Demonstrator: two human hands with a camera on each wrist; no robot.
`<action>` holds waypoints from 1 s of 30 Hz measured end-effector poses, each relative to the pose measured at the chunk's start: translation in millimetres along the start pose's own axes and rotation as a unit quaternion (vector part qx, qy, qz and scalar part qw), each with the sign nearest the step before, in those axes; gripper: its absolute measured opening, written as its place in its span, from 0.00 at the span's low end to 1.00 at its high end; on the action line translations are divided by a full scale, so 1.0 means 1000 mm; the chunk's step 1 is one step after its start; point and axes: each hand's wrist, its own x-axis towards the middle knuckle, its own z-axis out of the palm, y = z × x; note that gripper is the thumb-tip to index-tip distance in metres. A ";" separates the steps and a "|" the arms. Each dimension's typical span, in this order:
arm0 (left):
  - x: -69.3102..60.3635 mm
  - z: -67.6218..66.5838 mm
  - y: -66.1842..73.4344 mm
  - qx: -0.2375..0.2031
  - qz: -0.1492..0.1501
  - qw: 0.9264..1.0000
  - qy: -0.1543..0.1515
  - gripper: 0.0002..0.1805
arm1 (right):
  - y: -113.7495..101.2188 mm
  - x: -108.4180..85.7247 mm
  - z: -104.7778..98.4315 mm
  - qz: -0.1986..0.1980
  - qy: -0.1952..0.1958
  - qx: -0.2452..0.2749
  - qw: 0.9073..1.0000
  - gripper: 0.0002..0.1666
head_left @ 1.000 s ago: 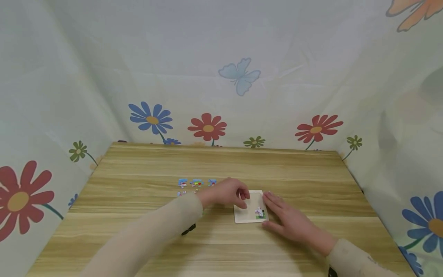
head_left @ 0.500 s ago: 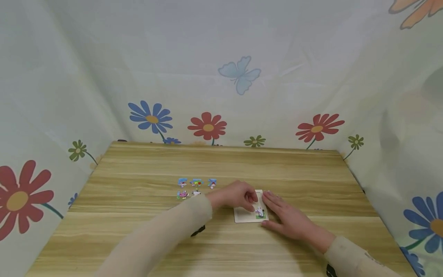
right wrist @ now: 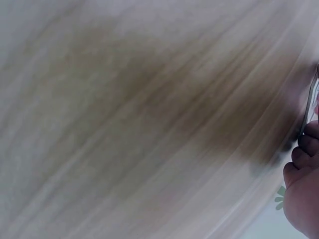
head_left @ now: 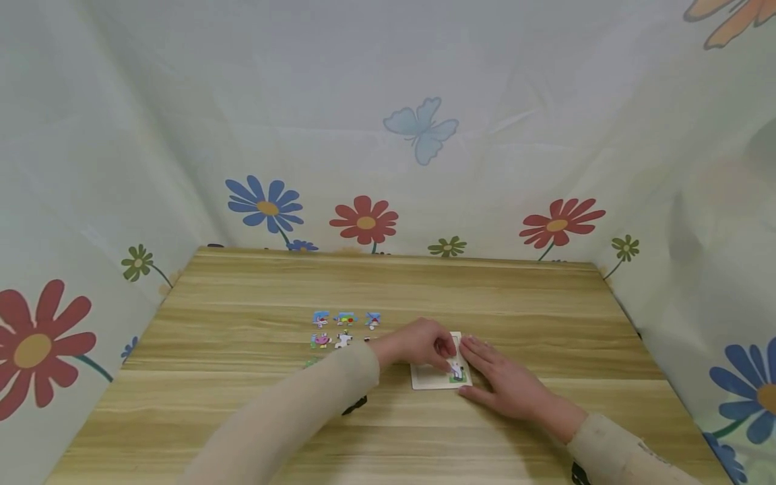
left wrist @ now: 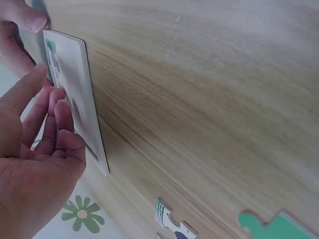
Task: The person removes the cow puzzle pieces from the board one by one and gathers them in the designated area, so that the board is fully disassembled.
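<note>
A shallow cream puzzle tray [head_left: 432,382] lies right of the middle of the table. In its lower right corner sits a puzzle piece [head_left: 457,378] with a white figure on green. My left hand [head_left: 421,342] is over the tray, its fingertips close to that piece. In the left wrist view, the left fingers [left wrist: 64,115] curl towards the thumb; whether they pinch anything is hidden. My right hand [head_left: 506,384] lies along the tray's right side, fingers extended, thumb near the lower corner. The right wrist view catches only part of this hand [right wrist: 305,184].
Several loose puzzle pieces [head_left: 345,319] lie in rows left of the tray, some partly covered by the left arm. A green piece [left wrist: 279,226] and a white one [left wrist: 172,221] show in the left wrist view. Flower-printed cloth [head_left: 303,135] surrounds the wooden table [head_left: 515,289].
My left hand has moved right across the tray to the corner piece, uncovering more loose pieces behind the sleeve. The right hand has stayed at the tray's side.
</note>
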 end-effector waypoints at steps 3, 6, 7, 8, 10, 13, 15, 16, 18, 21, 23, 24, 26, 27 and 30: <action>0.000 0.001 0.001 -0.004 0.002 1.000 -0.001 0.10 | 0.000 0.000 0.000 0.000 0.001 -0.001 1.000 0.47; 0.001 0.002 0.002 -0.010 0.002 1.000 -0.002 0.10 | 0.001 0.001 0.001 -0.001 0.002 0.000 1.000 0.46; 0.001 0.003 0.002 -0.011 0.002 1.000 -0.001 0.10 | 0.001 0.001 0.001 -0.002 0.002 0.001 1.000 0.46; 0.001 0.003 0.002 -0.012 0.003 1.000 -0.001 0.10 | 0.001 0.001 0.002 -0.003 0.003 0.001 1.000 0.46; 0.002 0.004 0.003 -0.013 0.004 1.000 0.000 0.10 | 0.002 0.001 0.002 -0.004 0.005 0.002 1.000 0.45; 0.002 0.005 0.004 -0.015 0.007 1.000 0.002 0.10 | 0.003 0.001 0.003 -0.006 0.007 0.001 1.000 0.45; 0.002 0.005 0.004 -0.017 0.008 1.000 0.001 0.09 | 0.003 0.001 0.003 -0.006 0.009 -0.002 1.000 0.44; 0.002 0.005 0.005 -0.017 0.008 1.000 0.000 0.09 | 0.003 0.001 0.003 -0.006 0.010 -0.003 1.000 0.44; 0.001 0.006 0.005 -0.018 0.009 1.000 -0.002 0.09 | 0.003 0.001 0.004 -0.007 0.013 -0.004 1.000 0.44; 0.001 0.006 0.006 -0.013 0.011 1.000 -0.005 0.09 | 0.003 0.002 0.004 -0.009 0.017 -0.007 1.000 0.44; 0.001 0.006 0.006 -0.006 0.014 1.000 -0.007 0.09 | 0.003 0.002 0.004 -0.007 0.016 -0.008 1.000 0.45; 0.001 0.006 0.006 -0.003 0.016 1.000 -0.008 0.09 | 0.003 0.001 0.004 -0.006 0.014 -0.009 1.000 0.45; 0.001 0.006 0.005 0.004 0.022 1.000 -0.010 0.09 | 0.003 0.002 0.004 -0.003 0.009 -0.009 1.000 0.45; 0.001 0.006 0.005 0.006 0.024 1.000 -0.011 0.09 | 0.003 0.002 0.004 -0.002 0.008 -0.008 1.000 0.45; 0.001 0.006 0.005 0.003 0.028 1.000 -0.013 0.10 | 0.004 0.002 0.005 0.000 0.006 -0.004 1.000 0.45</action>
